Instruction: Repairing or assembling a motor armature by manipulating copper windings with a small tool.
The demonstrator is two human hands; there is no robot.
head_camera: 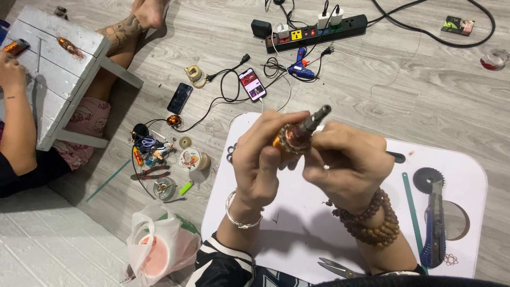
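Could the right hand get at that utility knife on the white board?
Probably yes: the utility knife lies uncovered on the white board, beside the right hand. But both hands grip the motor armature, so it must let go first.

left wrist: a thin silver bangle (240, 217)
right wrist: several loops of round brown wooden beads (372, 223), wound close together
left sleeve (220, 266): black with white stripes, cuff ending above the wrist
hands: bare, no gloves
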